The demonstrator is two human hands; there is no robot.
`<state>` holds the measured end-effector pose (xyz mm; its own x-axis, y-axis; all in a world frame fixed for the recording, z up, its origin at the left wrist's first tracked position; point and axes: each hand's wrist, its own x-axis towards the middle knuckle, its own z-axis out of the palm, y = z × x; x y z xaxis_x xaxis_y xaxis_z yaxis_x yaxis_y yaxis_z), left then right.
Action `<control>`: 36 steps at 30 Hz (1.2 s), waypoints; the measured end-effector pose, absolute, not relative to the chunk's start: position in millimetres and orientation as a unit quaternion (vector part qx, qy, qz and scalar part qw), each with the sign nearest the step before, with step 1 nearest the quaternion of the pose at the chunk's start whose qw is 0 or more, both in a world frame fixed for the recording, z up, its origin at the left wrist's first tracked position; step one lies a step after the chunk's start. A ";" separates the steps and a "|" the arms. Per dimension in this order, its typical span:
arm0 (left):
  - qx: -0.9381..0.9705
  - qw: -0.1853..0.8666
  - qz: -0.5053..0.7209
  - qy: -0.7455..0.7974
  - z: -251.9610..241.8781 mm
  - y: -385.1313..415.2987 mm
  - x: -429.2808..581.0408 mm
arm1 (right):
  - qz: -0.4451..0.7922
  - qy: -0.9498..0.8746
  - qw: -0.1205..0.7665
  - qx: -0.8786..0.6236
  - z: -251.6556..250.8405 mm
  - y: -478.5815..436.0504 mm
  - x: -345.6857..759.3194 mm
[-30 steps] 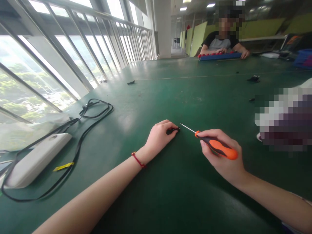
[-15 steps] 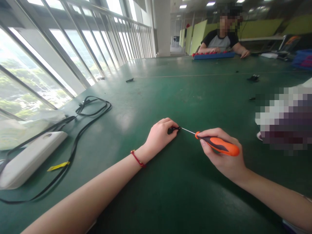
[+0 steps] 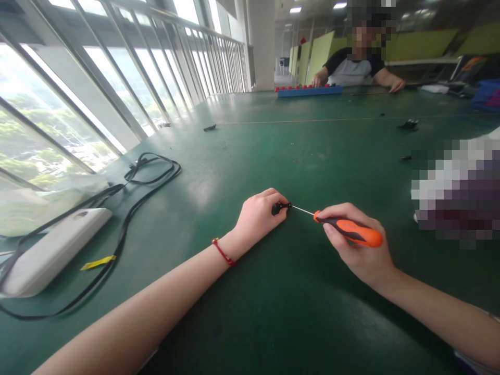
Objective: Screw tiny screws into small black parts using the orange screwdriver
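My left hand [image 3: 260,216] rests on the green table [image 3: 273,302] with its fingers curled round a small black part [image 3: 279,208], pinning it to the surface. My right hand [image 3: 357,250] is wrapped round the orange and black handle of a screwdriver [image 3: 347,232]. The thin metal shaft points left and its tip touches the small black part. A red string bracelet sits on my left wrist.
A white box [image 3: 50,250] with a looped black cable [image 3: 148,177] lies at the left by the window railing. Small black parts [image 3: 408,124] are scattered farther back. A person sits at the far end with a blue tray [image 3: 308,91]. A blurred patch covers the right edge.
The screwdriver tip moved left from a gap beside the black part until it touches it. The far person slid the blue tray to the left.
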<state>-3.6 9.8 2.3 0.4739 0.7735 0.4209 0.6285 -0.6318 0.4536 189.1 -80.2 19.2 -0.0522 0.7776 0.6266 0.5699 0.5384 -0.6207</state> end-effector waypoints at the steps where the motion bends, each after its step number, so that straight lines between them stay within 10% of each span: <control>1: 0.852 0.123 0.305 0.407 2.4 9.8 -3.5 | 0.105 -0.717 0.503 -0.471 19.3 -80.2 189.4; 36: 0.864 0.152 0.312 0.365 1.4 12.2 -5.0 | 0.059 -0.694 0.535 -0.478 17.5 -82.4 187.8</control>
